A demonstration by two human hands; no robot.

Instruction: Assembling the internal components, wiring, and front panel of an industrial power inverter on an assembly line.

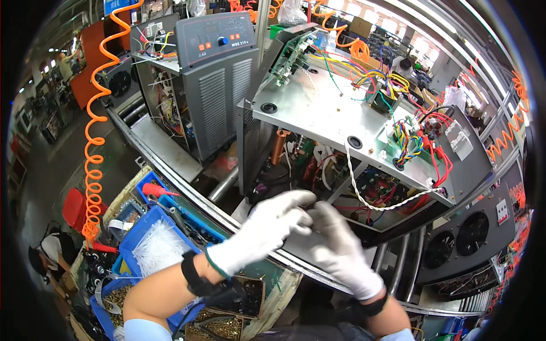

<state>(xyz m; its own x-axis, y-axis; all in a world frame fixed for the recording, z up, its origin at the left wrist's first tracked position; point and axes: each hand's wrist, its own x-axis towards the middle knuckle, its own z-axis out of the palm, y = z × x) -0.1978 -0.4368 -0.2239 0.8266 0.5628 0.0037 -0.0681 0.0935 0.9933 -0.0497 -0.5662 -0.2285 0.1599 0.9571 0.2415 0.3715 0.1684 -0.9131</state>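
My left hand [263,230], in a white glove with a dark green cuff edge, reaches up from the lower left. Its index finger is stretched forward and the others are loosely bent, apart, with nothing visible in them. Close beside it, my right hand [346,256], also white-gloved, is smeared by motion; thumb and fingers stand apart. Both hover in front of the lower opening of a grey machine housing [327,113] with its cover off. Inside show a copper coil [278,146] and circuit boards. A twisted white cable [364,195] hangs across the housing's front.
A second machine [219,85] with a control panel stands at left on the roller line [224,183]. Near my left arm lie a blue bin of white cable ties [159,250], a box of brass screws [213,328] and pliers. An orange coiled hose [91,165] hangs at left; a fan panel [469,236] stands right.
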